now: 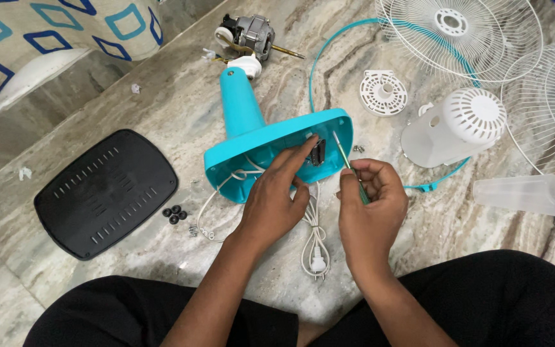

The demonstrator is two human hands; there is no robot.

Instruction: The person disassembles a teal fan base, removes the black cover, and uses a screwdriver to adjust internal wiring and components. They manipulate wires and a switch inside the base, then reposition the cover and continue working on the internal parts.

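Observation:
A turquoise fan base [261, 138] lies on its side on the marble floor, its hollow underside facing me. My left hand [274, 193] reaches into the underside, fingers resting by a small dark switch block [317, 152]. My right hand [370, 199] grips a screwdriver with a green handle; its metal shaft [340, 148] points up at the base's rim. A white power cord with plug [315, 247] trails from the base between my hands.
A black bottom plate [104, 193] lies at left with small black feet [173, 214] and screws beside it. A motor [248, 35] sits behind the base. White motor cover [454, 128], round white disc [383, 93], wire grilles [460, 35] and clear blade [534, 196] lie at right.

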